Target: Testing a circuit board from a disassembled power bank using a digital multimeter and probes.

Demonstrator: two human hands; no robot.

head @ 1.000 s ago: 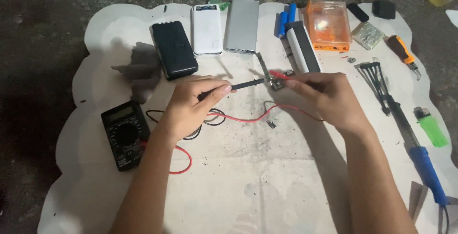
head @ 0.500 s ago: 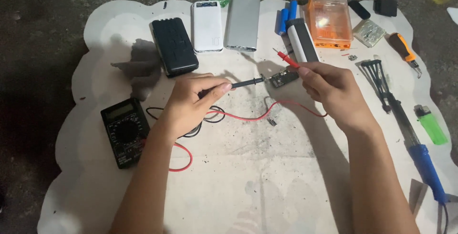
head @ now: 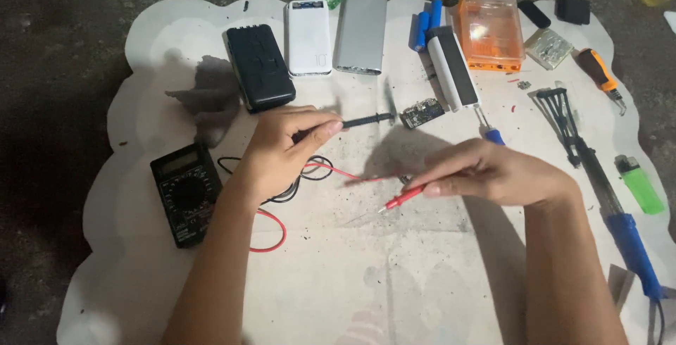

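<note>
The left hand (head: 278,151) pinches a slim black test probe (head: 355,120) between thumb and fingers (head: 325,128), its tip pointing at a small dark circuit board (head: 422,113) lying just beyond it. The right hand (head: 493,172) closes its fingers (head: 451,184) on a thin red test probe (head: 400,198), whose tip slants down towards the white, speckled surface (head: 394,274). Behind the left wrist, red and black leads (head: 296,183) run to a black handheld multimeter (head: 186,193); beyond the fingers lie a black power bank (head: 259,67) and a white one (head: 308,36).
</note>
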